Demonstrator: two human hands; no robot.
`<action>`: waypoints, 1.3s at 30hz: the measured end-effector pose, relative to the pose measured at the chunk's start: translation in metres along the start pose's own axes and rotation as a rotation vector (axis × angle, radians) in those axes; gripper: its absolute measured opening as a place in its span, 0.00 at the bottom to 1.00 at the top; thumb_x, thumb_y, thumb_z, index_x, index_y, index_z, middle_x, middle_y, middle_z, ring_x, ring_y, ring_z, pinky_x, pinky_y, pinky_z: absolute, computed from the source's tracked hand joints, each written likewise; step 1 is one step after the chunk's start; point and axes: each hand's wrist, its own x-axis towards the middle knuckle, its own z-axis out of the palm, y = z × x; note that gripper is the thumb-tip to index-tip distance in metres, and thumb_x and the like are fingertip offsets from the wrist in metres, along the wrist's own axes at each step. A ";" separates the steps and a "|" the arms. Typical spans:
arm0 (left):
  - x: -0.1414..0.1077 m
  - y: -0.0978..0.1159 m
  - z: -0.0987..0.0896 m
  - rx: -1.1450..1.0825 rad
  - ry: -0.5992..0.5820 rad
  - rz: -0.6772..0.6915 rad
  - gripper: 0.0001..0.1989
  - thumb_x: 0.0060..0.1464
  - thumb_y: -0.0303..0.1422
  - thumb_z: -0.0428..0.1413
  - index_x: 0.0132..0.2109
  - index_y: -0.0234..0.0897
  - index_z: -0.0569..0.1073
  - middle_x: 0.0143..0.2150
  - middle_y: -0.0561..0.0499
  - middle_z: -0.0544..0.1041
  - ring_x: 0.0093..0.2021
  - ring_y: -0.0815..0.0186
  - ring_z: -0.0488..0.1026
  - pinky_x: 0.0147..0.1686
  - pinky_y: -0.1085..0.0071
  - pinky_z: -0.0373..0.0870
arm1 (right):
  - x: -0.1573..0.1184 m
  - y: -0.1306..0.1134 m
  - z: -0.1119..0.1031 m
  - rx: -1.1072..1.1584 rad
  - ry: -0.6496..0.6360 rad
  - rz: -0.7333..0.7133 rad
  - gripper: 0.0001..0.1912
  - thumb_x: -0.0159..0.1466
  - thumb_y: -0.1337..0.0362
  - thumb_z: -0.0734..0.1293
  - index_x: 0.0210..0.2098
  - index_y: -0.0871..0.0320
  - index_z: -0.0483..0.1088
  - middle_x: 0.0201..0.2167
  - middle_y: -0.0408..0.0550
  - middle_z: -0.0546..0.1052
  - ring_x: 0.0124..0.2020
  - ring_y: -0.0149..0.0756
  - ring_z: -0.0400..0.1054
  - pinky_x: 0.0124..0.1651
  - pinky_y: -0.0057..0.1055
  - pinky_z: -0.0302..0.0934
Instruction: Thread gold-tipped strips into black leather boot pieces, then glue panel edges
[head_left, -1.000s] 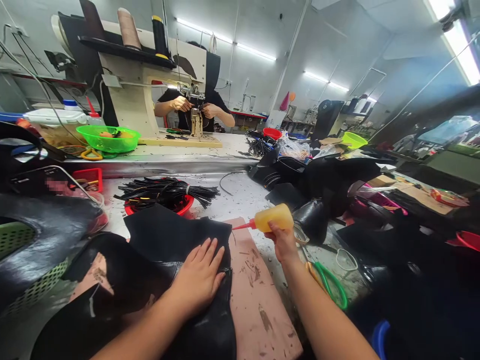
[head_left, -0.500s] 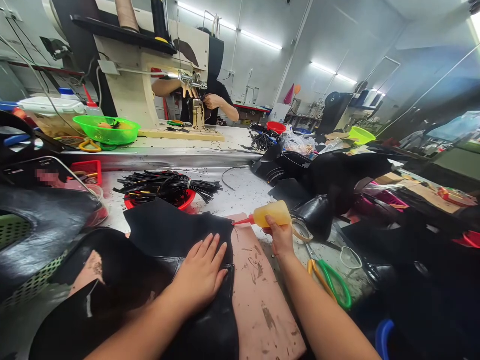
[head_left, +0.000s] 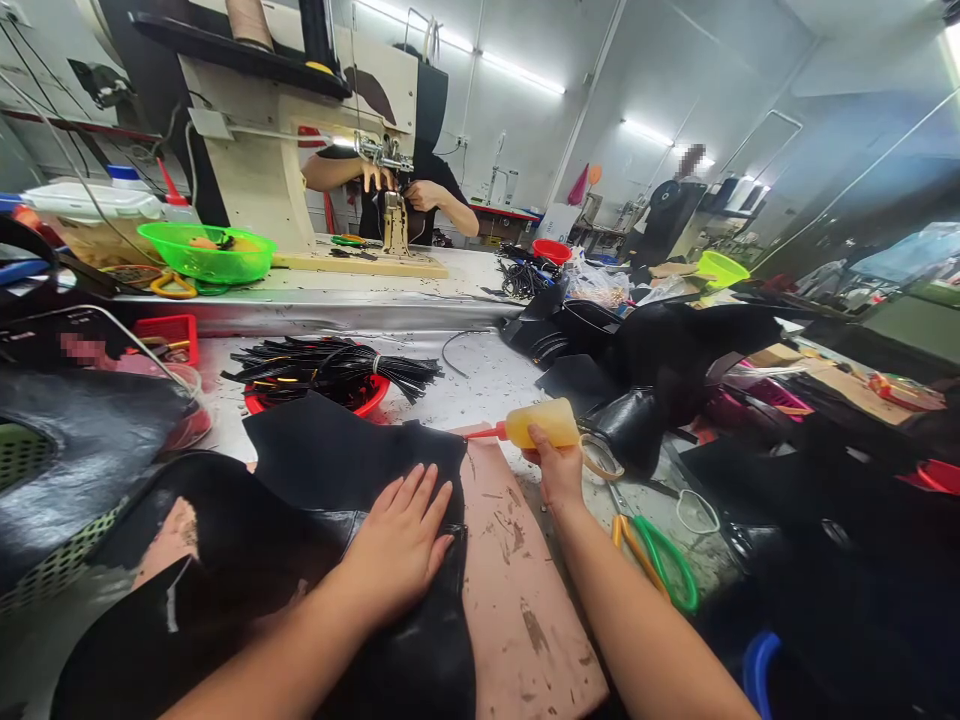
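Note:
My left hand (head_left: 401, 540) lies flat on a black leather piece (head_left: 337, 460), fingers spread. In my right hand (head_left: 556, 465) is a squeeze bottle (head_left: 546, 424) of yellowish liquid, tipped on its side with its red nozzle pointing left. The nozzle tip is at the upper right corner of the leather; whether it touches cannot be made out. Under the leather's right edge lies a pinkish board (head_left: 517, 560) with dark smears. Scissors with green and orange handles (head_left: 664, 560) rest to the right of my right forearm.
Black strips (head_left: 330, 365) fill a red bowl (head_left: 371, 400) behind the leather. More black leather (head_left: 660, 350) is heaped at the right. A sewing machine (head_left: 300, 190) stands beyond, where a co-worker's hands (head_left: 424, 195) work. A green basket (head_left: 210, 255) sits at its left.
The view has shifted very slightly. Both hands, the bottle and the leather hold nearly the same places.

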 end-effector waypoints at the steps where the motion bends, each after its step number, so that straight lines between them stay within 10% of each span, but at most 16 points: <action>1: 0.000 0.000 0.001 0.000 0.008 0.003 0.25 0.59 0.42 0.42 0.59 0.35 0.62 0.63 0.41 0.58 0.62 0.55 0.54 0.57 0.58 0.53 | 0.000 0.000 0.000 0.000 0.001 0.002 0.23 0.39 0.54 0.74 0.29 0.64 0.71 0.24 0.45 0.74 0.20 0.30 0.67 0.20 0.25 0.64; 39: 0.000 0.004 0.004 0.007 0.080 0.031 0.25 0.60 0.40 0.42 0.59 0.30 0.62 0.62 0.39 0.60 0.62 0.54 0.55 0.58 0.58 0.52 | -0.050 -0.012 -0.035 -0.060 -0.156 0.078 0.22 0.40 0.53 0.73 0.29 0.62 0.69 0.23 0.43 0.73 0.20 0.30 0.65 0.15 0.21 0.55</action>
